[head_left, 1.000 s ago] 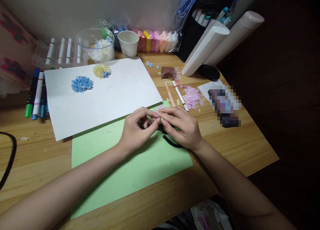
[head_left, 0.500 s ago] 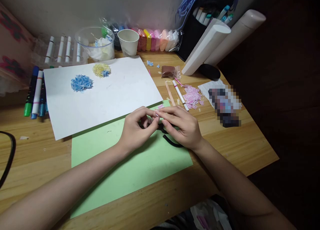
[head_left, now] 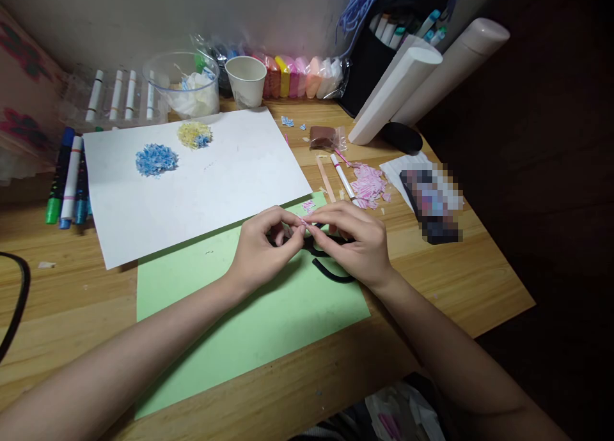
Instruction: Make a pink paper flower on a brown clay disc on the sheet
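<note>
My left hand (head_left: pixel 263 246) and my right hand (head_left: pixel 362 243) meet above a green sheet (head_left: pixel 230 339). Both pinch a tiny pink-and-white paper strip (head_left: pixel 304 222) between thumb and fingertips; most of it is hidden by the fingers. Under my right hand lie black-handled scissors (head_left: pixel 330 275), partly covered. Small pink scraps (head_left: pixel 307 206) rest on the green sheet just beyond my fingertips. A pile of pink-and-white paper shreds (head_left: pixel 369 184) is on the desk past my right hand. On a white sheet (head_left: pixel 240 172) sit a blue shredded clump (head_left: pixel 157 160) and a yellow one (head_left: pixel 192 135) with some blue.
A white marker (head_left: pixel 341 176) and a wooden stick (head_left: pixel 326 179) lie near the pink pile. Along the back stand a clear tub (head_left: pixel 165 96), a paper cup (head_left: pixel 247 83) and bagged colored clay (head_left: pixel 302 77). White bottles (head_left: pixel 398 96) and a phone-like pixelated object (head_left: pixel 432 208) are at right.
My right hand has shifted slightly right, its thumb and fingertips moving a little away from the left's. More of the pink-and-white strip and the scissors shows now.
</note>
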`<state>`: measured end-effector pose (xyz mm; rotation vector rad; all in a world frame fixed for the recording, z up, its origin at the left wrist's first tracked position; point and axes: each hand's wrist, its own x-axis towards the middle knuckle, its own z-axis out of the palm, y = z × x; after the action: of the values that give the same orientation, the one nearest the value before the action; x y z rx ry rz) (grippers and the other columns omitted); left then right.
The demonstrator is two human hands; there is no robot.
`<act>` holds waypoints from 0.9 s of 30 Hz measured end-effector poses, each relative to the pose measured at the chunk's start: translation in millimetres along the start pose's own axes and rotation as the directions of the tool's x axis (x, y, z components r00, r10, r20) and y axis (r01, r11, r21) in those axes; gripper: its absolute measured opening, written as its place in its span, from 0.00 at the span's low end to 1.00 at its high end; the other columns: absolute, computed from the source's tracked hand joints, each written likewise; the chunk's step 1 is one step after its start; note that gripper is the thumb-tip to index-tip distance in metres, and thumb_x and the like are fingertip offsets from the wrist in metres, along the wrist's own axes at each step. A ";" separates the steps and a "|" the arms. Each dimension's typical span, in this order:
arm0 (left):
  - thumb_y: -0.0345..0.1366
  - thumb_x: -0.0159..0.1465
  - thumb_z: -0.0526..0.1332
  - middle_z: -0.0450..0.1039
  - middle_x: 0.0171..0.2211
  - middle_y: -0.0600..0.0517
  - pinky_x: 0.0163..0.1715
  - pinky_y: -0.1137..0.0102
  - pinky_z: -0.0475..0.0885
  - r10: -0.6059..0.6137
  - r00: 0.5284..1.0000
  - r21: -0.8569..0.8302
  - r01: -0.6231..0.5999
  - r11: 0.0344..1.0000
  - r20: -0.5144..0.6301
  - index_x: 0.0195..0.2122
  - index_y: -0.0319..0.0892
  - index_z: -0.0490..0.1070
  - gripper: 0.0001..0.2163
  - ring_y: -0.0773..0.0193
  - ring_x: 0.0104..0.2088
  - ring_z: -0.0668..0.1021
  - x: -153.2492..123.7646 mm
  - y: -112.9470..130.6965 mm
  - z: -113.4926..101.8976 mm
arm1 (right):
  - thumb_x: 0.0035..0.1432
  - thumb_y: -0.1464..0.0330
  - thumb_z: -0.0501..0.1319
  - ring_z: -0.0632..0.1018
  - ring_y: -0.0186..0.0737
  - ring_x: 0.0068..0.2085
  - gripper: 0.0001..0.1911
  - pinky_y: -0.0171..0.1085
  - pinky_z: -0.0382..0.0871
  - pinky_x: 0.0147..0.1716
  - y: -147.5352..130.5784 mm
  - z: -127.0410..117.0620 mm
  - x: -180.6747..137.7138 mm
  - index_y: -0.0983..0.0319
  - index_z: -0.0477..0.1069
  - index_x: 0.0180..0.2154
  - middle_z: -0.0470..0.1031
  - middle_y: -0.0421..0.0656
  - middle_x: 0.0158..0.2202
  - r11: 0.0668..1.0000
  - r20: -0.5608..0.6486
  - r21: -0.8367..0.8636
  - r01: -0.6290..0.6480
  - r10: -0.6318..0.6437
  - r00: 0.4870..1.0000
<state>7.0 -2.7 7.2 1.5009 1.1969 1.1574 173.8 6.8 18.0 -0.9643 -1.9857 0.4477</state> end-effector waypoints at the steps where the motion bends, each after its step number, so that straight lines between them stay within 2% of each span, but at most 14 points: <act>1: 0.32 0.57 0.62 0.67 0.21 0.55 0.20 0.74 0.60 -0.008 1.000 0.001 0.008 1.000 0.005 0.28 0.39 0.73 0.02 0.73 0.20 0.63 -0.2 -0.1 0.0 | 0.56 0.73 0.62 0.78 0.37 0.35 0.05 0.37 0.73 0.34 -0.2 -0.3 0.2 0.60 0.76 0.35 0.78 0.43 0.32 1.000 -0.005 0.002 -0.013 0.013 1.000; 11: 0.32 0.55 0.63 0.68 0.19 0.56 0.17 0.76 0.57 -0.048 0.998 0.014 0.047 0.999 0.042 0.26 0.39 0.74 0.03 0.74 0.18 0.61 0.6 0.7 0.7 | 0.54 0.74 0.61 0.74 0.36 0.31 0.03 0.34 0.67 0.26 -1.2 -0.6 0.6 0.61 0.73 0.30 0.75 0.43 0.28 0.999 0.020 -0.034 -0.041 0.042 0.999; 27: 0.33 0.58 0.62 0.68 0.20 0.55 0.18 0.75 0.57 -0.042 0.998 0.055 0.039 0.998 0.052 0.29 0.39 0.75 0.04 0.73 0.19 0.62 0.9 0.7 -1.5 | 0.54 0.74 0.61 0.75 0.37 0.32 0.03 0.34 0.68 0.28 0.9 -3.9 2.8 0.61 0.73 0.31 0.75 0.42 0.29 0.998 0.032 -0.042 -0.036 0.037 0.999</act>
<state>5.8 -1.8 8.3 1.5317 1.2251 1.0596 176.5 9.3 21.2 -1.0267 -2.0169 0.4469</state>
